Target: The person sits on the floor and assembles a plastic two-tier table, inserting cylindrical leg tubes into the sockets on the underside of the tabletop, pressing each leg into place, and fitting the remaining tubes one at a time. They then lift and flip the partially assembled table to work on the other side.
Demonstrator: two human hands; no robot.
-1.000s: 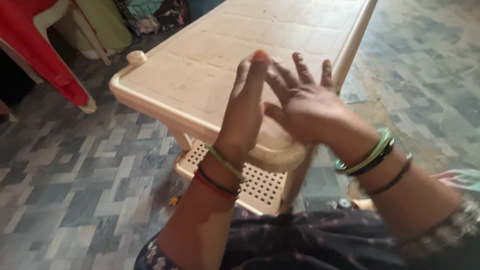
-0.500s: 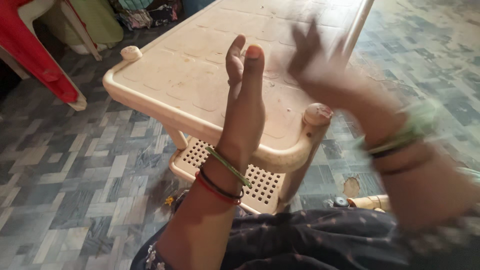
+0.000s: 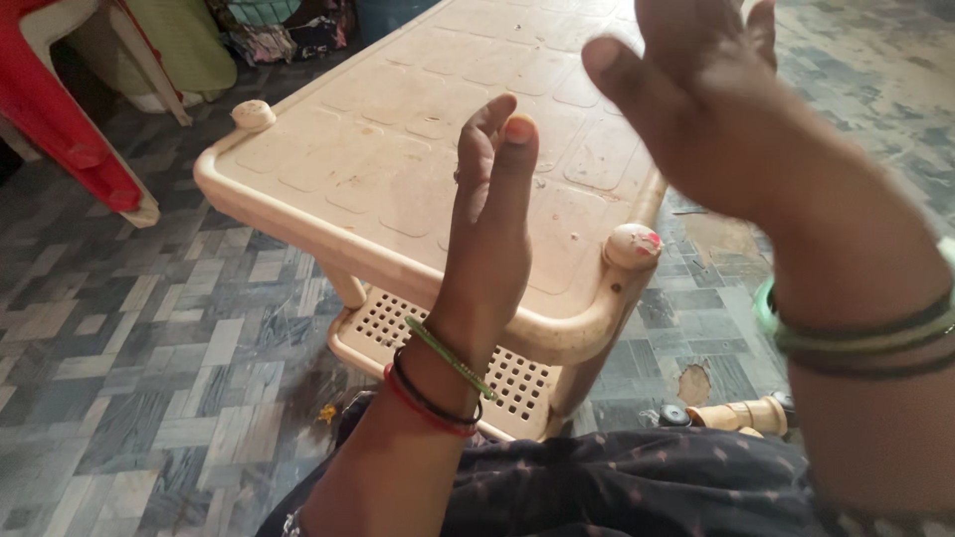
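Grey patterned floor tiles (image 3: 129, 328) spread around a cream plastic table (image 3: 328, 159), which stands directly in front of the person and fills the middle of the view. Beneath the tabletop sits a perforated lower shelf (image 3: 517, 383), and a round knob (image 3: 634, 245) caps the table's near right corner. A red plastic chair (image 3: 60, 109) stands to the far left of the table, and a small pale wooden piece (image 3: 741, 415) lies on the floor near the table's right leg.

A second ago both hands met above the table's near edge, the right one laid across the back of the left. Now they have come apart: the right hand (image 3: 716, 109) has swung up and to the right, above the table's right side and close to the camera, slightly blurred, while the left hand (image 3: 492, 239) stays upright over the near edge. The rubbing or clapping contact is over, and the hands no longer touch.

The left hand's fingers (image 3: 507, 159) are straight and pressed together, pointing up, holding nothing. The right hand's fingers are spread loosely, thumb out to the left, also empty. Thin bangles (image 3: 438, 383) ring the left wrist; green and dark ones (image 3: 865, 338) ring the right. Neither hand touches the table.
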